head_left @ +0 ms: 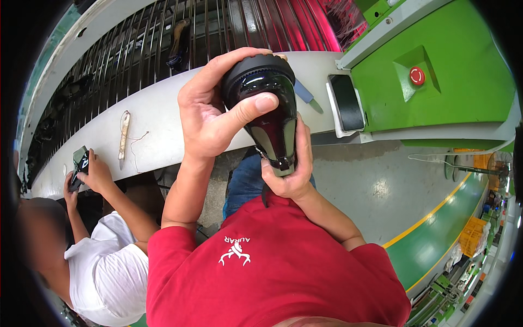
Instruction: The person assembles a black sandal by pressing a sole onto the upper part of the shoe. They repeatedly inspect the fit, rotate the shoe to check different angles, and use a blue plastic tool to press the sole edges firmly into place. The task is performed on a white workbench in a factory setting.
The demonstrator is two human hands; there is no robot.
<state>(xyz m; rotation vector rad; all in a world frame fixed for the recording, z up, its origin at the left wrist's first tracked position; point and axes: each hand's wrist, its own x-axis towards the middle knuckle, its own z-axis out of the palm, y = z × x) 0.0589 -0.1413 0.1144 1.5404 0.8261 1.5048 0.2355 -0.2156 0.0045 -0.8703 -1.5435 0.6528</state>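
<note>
A glossy black shoe [268,90] with a dark ridged sole edge is held up in front of my chest, toe away from me. My left hand [210,111] grips the toe end, thumb lying across the shiny upper and fingers wrapped over the far side. Closed round the narrow heel end is my right hand [294,179], its fingers along the right side and partly hidden. Just beyond the shoe, a blue-handled knife or scraper [306,94] lies on the white ledge [163,103], partly covered by the shoe.
Metal rollers [212,32] run behind the ledge, with a dark shoe [177,46] on them. A phone [346,102] lies beside a green machine panel [457,71] bearing a red button [417,76]. A wrapped tool [125,136] with thread lies left. A co-worker [109,261] holds a dark shoe [80,166].
</note>
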